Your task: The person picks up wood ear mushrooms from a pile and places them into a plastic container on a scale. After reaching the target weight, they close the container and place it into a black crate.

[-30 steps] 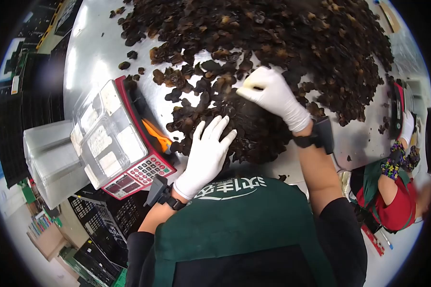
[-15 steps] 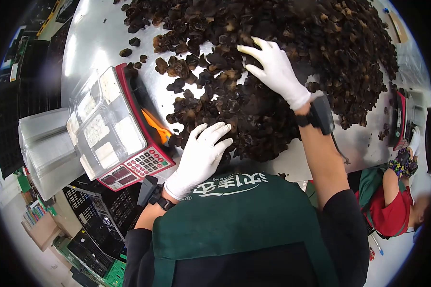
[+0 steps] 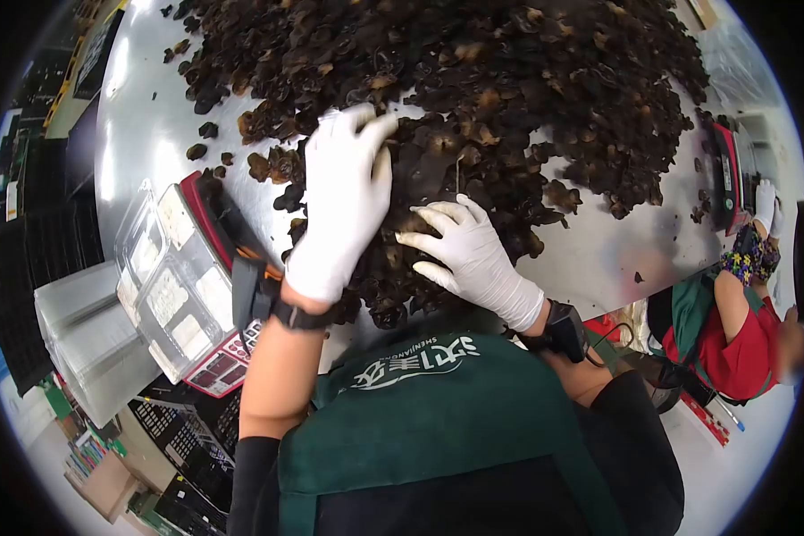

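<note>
Two white-gloved hands work low over a broad heap of dark brown, ruffled pieces (image 3: pixel 527 80), resembling wood ear mushrooms, that covers much of a shiny metal counter (image 3: pixel 590 259). A thick clump of the same pieces lies nearest the wearer, under and between the hands.

The left hand (image 3: pixel 347 192) is over the clump's left side, back upward, fingers bent and pointing away from the wearer. Its fingertips are blurred, so whether it is closed on a piece cannot be told. The right hand (image 3: pixel 473 259) is lower and nearer the wearer, fingers parted and gently curved, thumb apart from them, the tips at the dark pieces; no piece is clearly gripped, though the palm is turned out of sight.

At left, a red-edged scale (image 3: pixel 216 373) carries clear plastic trays (image 3: pixel 183 268); the left wrist's black device (image 3: pixel 252 290) hides part of its keypad and of an orange object (image 3: pixel 266 268) behind. The heap runs off the top edge. At far right, a co-worker in a red sleeve (image 3: pixel 743 353) is distorted by the lens, their gloved hands too small to read.
</note>
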A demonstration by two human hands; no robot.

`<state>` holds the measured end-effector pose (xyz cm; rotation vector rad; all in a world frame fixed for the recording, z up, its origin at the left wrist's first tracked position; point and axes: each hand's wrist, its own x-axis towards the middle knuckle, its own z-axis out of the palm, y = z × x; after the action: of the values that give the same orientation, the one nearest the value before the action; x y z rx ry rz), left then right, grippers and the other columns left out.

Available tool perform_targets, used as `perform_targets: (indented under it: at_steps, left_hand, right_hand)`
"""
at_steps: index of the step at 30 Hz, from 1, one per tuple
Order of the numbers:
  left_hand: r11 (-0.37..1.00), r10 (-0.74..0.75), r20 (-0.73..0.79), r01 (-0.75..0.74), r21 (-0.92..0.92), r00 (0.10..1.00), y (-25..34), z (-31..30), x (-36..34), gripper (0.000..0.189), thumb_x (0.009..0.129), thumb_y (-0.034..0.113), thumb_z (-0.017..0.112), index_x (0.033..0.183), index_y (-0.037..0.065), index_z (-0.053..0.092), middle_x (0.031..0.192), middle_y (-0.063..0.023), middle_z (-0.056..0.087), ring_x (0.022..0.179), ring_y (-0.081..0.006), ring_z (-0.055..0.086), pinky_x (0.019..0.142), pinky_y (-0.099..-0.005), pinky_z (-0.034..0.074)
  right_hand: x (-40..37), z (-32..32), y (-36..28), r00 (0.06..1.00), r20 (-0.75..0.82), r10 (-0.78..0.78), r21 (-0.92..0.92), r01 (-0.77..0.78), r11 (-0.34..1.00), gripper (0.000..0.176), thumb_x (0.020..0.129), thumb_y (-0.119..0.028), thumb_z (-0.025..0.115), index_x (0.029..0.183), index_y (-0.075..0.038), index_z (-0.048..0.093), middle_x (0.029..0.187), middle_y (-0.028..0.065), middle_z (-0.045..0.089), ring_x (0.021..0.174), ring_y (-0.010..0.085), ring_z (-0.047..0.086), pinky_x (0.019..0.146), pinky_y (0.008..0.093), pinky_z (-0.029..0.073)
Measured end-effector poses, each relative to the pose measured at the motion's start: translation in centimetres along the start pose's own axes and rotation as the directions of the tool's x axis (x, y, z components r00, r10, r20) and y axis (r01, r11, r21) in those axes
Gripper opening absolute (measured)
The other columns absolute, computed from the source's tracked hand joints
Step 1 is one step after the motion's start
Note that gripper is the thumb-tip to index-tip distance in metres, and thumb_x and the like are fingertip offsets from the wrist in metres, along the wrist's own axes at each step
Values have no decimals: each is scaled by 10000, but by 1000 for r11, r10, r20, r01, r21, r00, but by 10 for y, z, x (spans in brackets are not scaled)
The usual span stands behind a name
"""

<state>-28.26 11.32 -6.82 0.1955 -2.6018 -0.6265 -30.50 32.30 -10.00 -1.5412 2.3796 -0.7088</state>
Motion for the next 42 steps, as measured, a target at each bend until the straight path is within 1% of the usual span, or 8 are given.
perform_targets:
  at_steps: [3, 6, 13, 21, 30, 33, 40, 42]
  left_hand:
    - [960, 105, 117, -131, 248, 988, -31, 28, 36, 509, 793, 101, 732, 1289, 176, 651, 1432, -155, 526, 1365, -383, 444, 1086, -534, 399]
    - [947, -156, 257, 71, 312, 954, -66, 46, 25, 680, 798, 227, 777, 1431, 242, 530, 1566, -157, 379, 1462, -398, 318, 1103, -654, 341]
    - [959, -155, 197, 100, 263, 968, -72, 44, -10, 612, 888, 236, 721, 1441, 89, 503, 1571, -232, 345, 1337, -436, 461, 1088, -507, 415]
    - [967, -158, 229, 104, 232, 960, -48, 24, -26, 600, 903, 167, 692, 1465, 130, 485, 1550, -305, 342, 1251, -474, 539, 1023, -487, 483]
    - [926, -107, 485, -90, 366, 868, -2, -24, -21, 597, 909, 248, 684, 1470, 165, 500, 1233, -239, 646, 1140, -370, 630, 905, -437, 530]
    - [911, -350, 673, 70, 406, 652, 34, -39, 22, 532, 905, 237, 689, 1414, 150, 560, 1077, -175, 684, 1037, -334, 661, 844, -438, 535]
    - [975, 204, 297, -222, 29, 933, 38, 43, 42, 518, 848, 203, 728, 1340, 113, 595, 1255, -176, 609, 1194, -368, 562, 974, -455, 484]
    - [975, 216, 389, -221, -32, 896, 29, 86, 19, 581, 853, 226, 727, 1393, 111, 546, 1460, -177, 492, 1335, -420, 455, 1079, -512, 417]
  right_hand:
    - [-5, -19, 3, 998, 57, -36, 39, 34, 999, 217, 849, -343, 728, 956, -159, 775, 1320, 78, 633, 1294, 269, 514, 1158, 573, 295]
    - [1, -50, 16, 999, -47, -2, 210, 12, 978, 187, 829, -295, 751, 778, -115, 749, 1238, 66, 681, 1204, 281, 575, 1106, 574, 350]
    - [44, -65, 83, 888, -434, 154, 122, -112, 986, 61, 817, -119, 731, 867, -89, 711, 934, 50, 686, 914, 260, 624, 812, 375, 496]
    - [52, -30, 87, 991, -132, 34, -61, -42, 997, 115, 797, -89, 707, 912, -100, 701, 803, 67, 647, 800, 275, 652, 724, 387, 527]
    - [-25, -83, 63, 841, -158, 517, 388, -429, 816, 84, 833, -95, 736, 883, -27, 729, 850, 97, 704, 733, 253, 659, 671, 324, 508]
    - [-77, -90, 73, 825, -212, 525, 313, -451, 836, 112, 818, -96, 759, 844, -5, 698, 819, 113, 684, 706, 272, 643, 648, 327, 497]
    - [-174, -139, 74, 507, 183, 843, -242, -807, 538, 294, 740, -260, 844, 730, -28, 664, 736, 148, 664, 703, 344, 661, 654, 427, 523]
    - [-161, -129, 79, 645, -25, 764, -216, -749, 626, 286, 748, -256, 840, 735, -33, 660, 746, 138, 655, 695, 348, 650, 649, 430, 518]
